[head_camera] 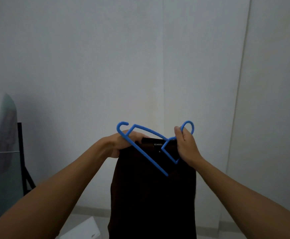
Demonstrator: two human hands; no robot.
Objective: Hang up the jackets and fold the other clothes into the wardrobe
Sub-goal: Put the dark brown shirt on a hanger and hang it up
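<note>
Both bare forearms reach up from the bottom corners, nearest the lens, and meet at the middle of the view. Behind them a pale wall (89, 57) fills most of the picture, with a vertical seam running down its middle and a skirting strip at the floor. At the far left a tall, rounded mirror-like panel (1, 152) leans on a black stand (22, 161). A dark garment (153, 195), the task's piece, hangs straight down between the arms, held up in the air in front of the wall, its neck label facing the camera. Low on the left lies a white flat object (83, 228), too blurred to name. Two blue hangers cross at the collar: the larger hanger (146, 154) slants from upper left to lower right, the smaller hanger (187, 125) sits at the right. The left hand (123, 144) has its grip closed around the collar and the larger hanger together. The right hand (186, 147) has its grip closed on the smaller hanger just below its hook.
</note>
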